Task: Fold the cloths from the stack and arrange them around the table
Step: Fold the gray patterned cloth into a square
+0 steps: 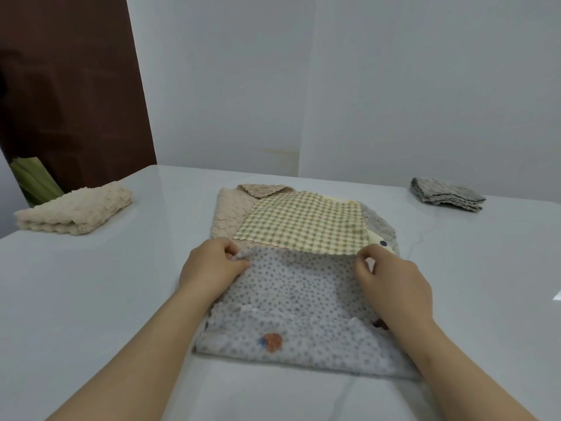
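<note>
A grey dotted cloth [299, 302] lies folded over itself on the white table [91, 299] in front of me. My left hand [212, 265] pinches its far left corner. My right hand [391, 281] pinches its far right corner. Just behind it sits the stack: a green-and-yellow checked cloth [306, 223] on top, a beige textured cloth [233, 208] under it at the left, and a grey cloth [379, 223] showing at the right.
A folded cream cloth [76, 209] lies at the table's left edge. A folded grey cloth [447, 194] lies at the far right. A dark brown panel [66, 86] and green object [33, 180] stand behind the left edge. A pale wall backs the table.
</note>
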